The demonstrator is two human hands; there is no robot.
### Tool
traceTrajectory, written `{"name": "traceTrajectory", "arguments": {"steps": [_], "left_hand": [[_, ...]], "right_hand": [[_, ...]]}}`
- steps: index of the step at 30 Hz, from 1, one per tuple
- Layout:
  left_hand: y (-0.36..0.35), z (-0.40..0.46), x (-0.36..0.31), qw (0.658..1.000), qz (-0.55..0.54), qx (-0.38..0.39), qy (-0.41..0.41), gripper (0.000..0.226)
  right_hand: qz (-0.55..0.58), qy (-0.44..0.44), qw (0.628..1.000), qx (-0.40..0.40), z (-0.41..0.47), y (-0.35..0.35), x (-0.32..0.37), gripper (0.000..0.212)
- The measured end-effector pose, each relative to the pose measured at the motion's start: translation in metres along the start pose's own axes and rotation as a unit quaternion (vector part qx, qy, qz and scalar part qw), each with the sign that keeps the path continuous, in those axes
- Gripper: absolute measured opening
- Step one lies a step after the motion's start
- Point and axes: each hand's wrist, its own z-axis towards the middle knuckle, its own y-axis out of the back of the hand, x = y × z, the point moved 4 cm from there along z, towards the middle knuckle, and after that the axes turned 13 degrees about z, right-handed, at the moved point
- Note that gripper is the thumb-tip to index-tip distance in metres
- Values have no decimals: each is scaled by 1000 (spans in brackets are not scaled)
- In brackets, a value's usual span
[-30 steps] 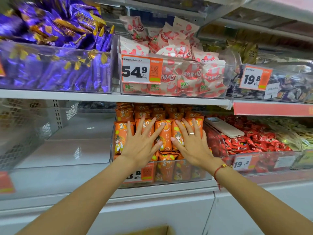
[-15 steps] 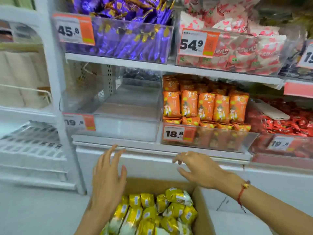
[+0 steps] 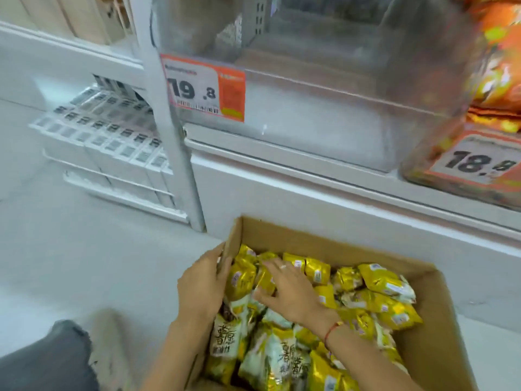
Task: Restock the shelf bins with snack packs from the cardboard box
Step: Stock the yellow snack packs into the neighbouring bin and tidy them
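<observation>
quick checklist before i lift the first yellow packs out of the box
1. Cardboard box open, packs reachable: ok.
2. Yellow snack packs in the box: ok, plenty.
3. Right hand on the packs: ok for contact, fingers spread flat, no grip yet.
4. Left hand at the box's left wall: ok; whether it grips the wall or a pack, cannot tell.
5. Clear bin with the 19.8 tag has room: ok, no packs seen inside.
6. That tag belongs to these packs: cannot tell.
</observation>
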Motion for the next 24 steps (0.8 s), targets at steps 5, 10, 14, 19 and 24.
{"name": "traceTrajectory", "arguments": {"steps": [5,10,14,19,24], "left_hand": [[1,4,5,1000,8,-13,-1,27],[11,9,26,999,26,-14,29,30],[22,16,46,997,31,-26,70,32],[40,25,68,996,26,1,87,31],[78,22,43,999,1,-23,42,31]], "right_hand": [[55,17,998,-26,25,-20,30,76],[123,-11,992,-10,43,-20,46,74],[190,5,982,18,51,-18,65,69],[286,1,958,24,50,-1,79,66],[396,-27,917,-44,34,36,84,60]]}}
